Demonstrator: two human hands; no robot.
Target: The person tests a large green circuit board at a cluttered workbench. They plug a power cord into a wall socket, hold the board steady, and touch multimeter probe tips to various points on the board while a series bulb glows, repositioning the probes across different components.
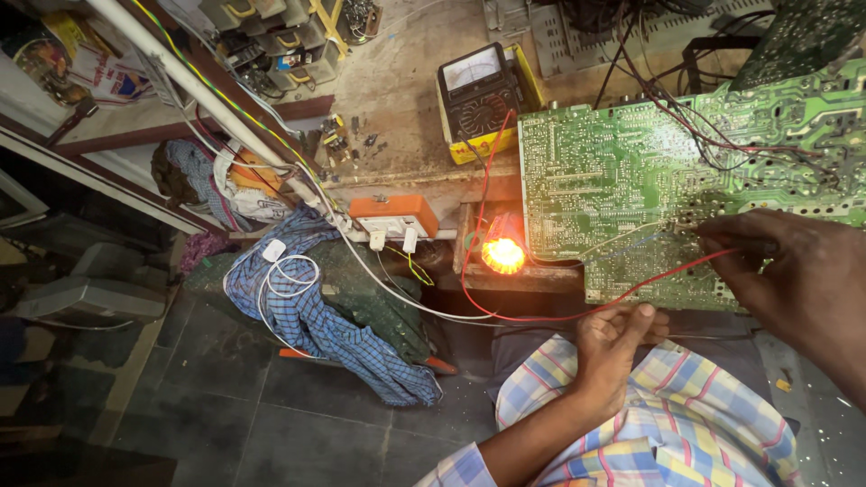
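Head view shows the right hand [794, 271] pinching a probe tip against the green circuit board [631, 180] on the counter while the left hand [613, 338], grip closed on the red lead [541, 316], could tug it and slip the probe across solder joints beside the glowing lamp [502, 255].

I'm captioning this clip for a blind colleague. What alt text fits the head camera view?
A person's right hand presses a probe onto a large green circuit board, while the left hand grips the board's lower edge. A red wire runs to an analog meter, and an orange lamp glows beside the board.
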